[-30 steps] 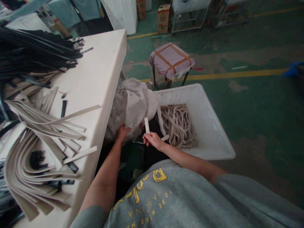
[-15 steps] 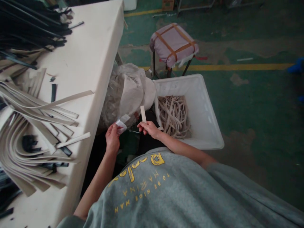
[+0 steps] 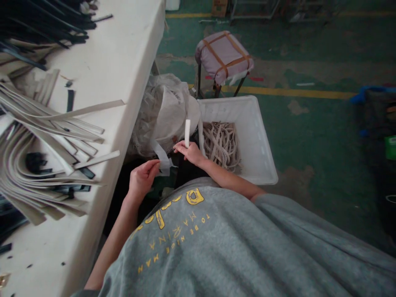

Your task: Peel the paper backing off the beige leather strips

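My right hand is closed round a short cream strip that stands upright out of its fingers. My left hand pinches the end of a thin whitish film strip that runs up toward a crumpled plastic bag beside the table. Both hands are low, in front of my grey shirt, between the table edge and a white bin. The bin holds a tangle of beige strips.
A long cream table fills the left, with a fan of beige strips and a pile of black strips on it. A padded stool stands behind the bin on the green floor. Dark objects sit at the far right.
My left hand has drawn back from the plastic bag toward my body, pulling out a film strip. My right hand stays shut on the cream strip. The view has tilted further down.
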Demonstrator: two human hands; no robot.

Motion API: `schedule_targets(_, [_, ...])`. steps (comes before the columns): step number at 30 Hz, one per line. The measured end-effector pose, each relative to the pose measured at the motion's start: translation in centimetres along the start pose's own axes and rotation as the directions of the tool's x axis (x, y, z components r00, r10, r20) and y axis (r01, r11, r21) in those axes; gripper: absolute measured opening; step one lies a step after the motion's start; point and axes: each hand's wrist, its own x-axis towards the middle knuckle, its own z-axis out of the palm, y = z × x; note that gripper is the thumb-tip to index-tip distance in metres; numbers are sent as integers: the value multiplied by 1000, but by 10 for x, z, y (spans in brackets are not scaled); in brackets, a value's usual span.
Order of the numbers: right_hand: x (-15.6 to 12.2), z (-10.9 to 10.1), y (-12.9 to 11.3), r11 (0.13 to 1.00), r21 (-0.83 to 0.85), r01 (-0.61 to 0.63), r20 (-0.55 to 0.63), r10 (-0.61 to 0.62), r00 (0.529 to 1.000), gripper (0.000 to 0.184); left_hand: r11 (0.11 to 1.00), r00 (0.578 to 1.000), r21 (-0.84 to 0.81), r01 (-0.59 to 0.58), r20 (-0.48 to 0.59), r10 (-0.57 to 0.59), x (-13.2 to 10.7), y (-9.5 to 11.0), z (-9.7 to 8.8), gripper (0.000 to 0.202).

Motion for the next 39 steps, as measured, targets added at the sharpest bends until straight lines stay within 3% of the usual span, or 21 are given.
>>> schedule_targets(1, [-4,-4,-6,996,-38,75,20,-74,997,32,999,998,28,-40,58,38,0,4,-5,21])
schedule_targets(3, [-13,-7,-18,977,-65,205,168,-192,967,35,994,979,33,-105,180,98,1,13,-12,17])
schedule_targets(6, [-21,-4,-36,956,-31,292,472,-244,847,44,983,937,15,-182,307,169,9,32,-21,15])
schedule_targets(9, [-20,1,-48,963,-18,270,636,-197,746,52,971,916,16,-240,336,221,18,51,-32,15])
schedule_targets(11, [-18,2,-52,970,-21,241,654,-170,738,54,972,936,3,-237,268,227,24,62,-43,17])
schedule_targets(14, [-18,-1,-52,977,-19,210,641,-149,753,49,982,980,13,-191,57,190,34,74,-57,23])
schedule_targets(17, [-23,-7,-51,982,-23,188,611,-135,780,41,975,973,103,-197,-105,207,46,85,-66,29])
schedule_targets(20, [-30,-12,-54,984,-21,178,606,-129,785,33,951,942,160,-265,-170,291,64,94,-66,34])
schedule_targets(24, [-38,-15,-62,988,-23,153,636,-104,765,26,952,921,35,-303,-247,302,92,92,-57,23])
schedule_targets(26, [-38,-14,-65,990,-4,139,625,-106,773,24,951,923,-68,-302,-270,274,101,89,-52,17])
schedule_targets(29, [-30,-12,-65,990,89,109,528,-140,838,30,951,942,-137,-277,-233,241,104,88,-43,17])
schedule_targets(32, [-18,-8,-63,983,130,129,381,-170,909,54,971,962,-115,-208,-204,182,98,91,-34,17])
schedule_targets(34, [-12,-4,-63,979,53,195,283,-201,938,65,981,968,-115,-155,-217,128,94,93,-27,18])
schedule_targets(37, [-5,4,-61,942,-88,323,137,-309,941,71,983,975,-149,-111,-206,79,92,97,-18,20])
schedule_targets(39, [-1,7,-59,924,-118,364,105,-353,930,70,977,980,-185,-109,-183,75,91,101,-14,20])
